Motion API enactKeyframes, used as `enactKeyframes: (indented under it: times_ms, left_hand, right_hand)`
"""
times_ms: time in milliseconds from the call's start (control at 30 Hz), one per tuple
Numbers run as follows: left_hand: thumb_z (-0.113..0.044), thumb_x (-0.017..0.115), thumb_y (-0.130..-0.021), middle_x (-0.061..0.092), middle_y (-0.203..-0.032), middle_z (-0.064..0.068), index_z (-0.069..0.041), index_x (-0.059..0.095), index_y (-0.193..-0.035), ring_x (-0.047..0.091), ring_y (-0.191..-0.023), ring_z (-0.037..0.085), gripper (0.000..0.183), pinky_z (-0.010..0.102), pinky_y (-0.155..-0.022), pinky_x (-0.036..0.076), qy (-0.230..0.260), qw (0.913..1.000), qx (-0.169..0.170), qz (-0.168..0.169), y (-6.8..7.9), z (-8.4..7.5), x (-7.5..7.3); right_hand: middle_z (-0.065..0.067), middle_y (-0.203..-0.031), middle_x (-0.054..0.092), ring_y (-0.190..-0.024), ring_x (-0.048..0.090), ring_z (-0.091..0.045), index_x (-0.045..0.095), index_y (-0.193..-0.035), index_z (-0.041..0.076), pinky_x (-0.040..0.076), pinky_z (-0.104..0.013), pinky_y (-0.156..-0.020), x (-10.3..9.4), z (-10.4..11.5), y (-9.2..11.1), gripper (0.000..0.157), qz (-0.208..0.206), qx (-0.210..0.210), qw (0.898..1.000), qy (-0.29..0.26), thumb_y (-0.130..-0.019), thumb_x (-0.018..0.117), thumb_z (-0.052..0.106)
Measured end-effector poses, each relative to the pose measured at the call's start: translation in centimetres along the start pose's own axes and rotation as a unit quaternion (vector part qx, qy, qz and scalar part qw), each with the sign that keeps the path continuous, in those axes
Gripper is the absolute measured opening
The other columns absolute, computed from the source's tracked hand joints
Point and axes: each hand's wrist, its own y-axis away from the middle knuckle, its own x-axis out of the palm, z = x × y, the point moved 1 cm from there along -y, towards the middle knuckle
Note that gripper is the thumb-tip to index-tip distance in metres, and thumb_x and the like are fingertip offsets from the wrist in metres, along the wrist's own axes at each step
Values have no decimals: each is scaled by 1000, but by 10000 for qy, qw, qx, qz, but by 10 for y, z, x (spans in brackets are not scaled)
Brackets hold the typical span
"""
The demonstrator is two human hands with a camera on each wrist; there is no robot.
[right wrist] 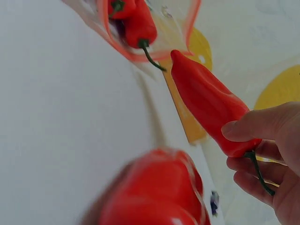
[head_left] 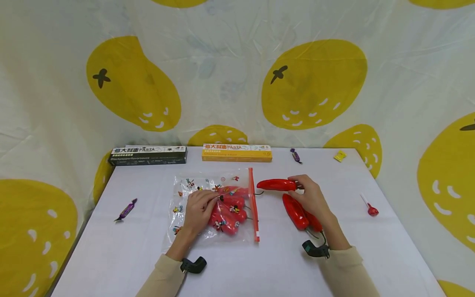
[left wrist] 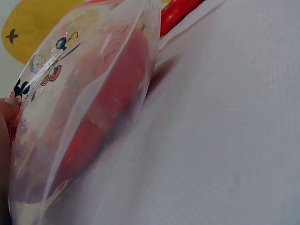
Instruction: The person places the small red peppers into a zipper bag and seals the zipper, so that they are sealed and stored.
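Observation:
A clear zip bag [head_left: 185, 185] with a red edge and cartoon prints lies on the table, several red chili peppers [head_left: 224, 220] inside. Over its middle, my left hand [head_left: 198, 208] pinches the upper film between thumb and fingers; the left wrist view shows only part of that hand. My right hand [head_left: 309, 196] holds a red pepper [right wrist: 206, 101] by its stem end, tip toward the bag's mouth [right wrist: 136, 57], which gapes in the right wrist view. Below the right hand lie two more red peppers [head_left: 295, 212], one partly hidden by the other and by the hand.
Two pasta boxes, one black [head_left: 148, 156] and one yellow [head_left: 236, 153], stand along the back edge. Purple-wrapped candies lie at the left [head_left: 127, 209] and back [head_left: 295, 156]. A yellow candy [head_left: 339, 156] and a red lollipop [head_left: 372, 211] are at the right.

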Motion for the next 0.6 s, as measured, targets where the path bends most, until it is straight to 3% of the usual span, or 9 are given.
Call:
enactKeyframes:
  times_ms: [233, 600]
  left_hand:
    - [-20, 64, -89, 71, -100, -7, -21, 72, -105, 61, -102, 14, 18, 38, -96, 39, 45, 9998, 118, -153, 0, 1, 2]
    - [-21, 64, -88, 72, -100, -4, -16, 72, -102, 62, -103, 17, 17, 39, -96, 37, 31, 9998, 90, -191, -2, -2, 1]
  right_hand:
    - [-6, -119, 56, -102, 59, -23, 57, -121, 15, 55, -44, -84, 31, 21, -9, 43, 53, -525, 9986, -34, -81, 71, 11]
    - [-3, -112, 53, -101, 59, -19, 61, -119, 17, 55, -37, -84, 69, 46, -14, 42, 176, -497, 9972, -525, -79, 75, 15]
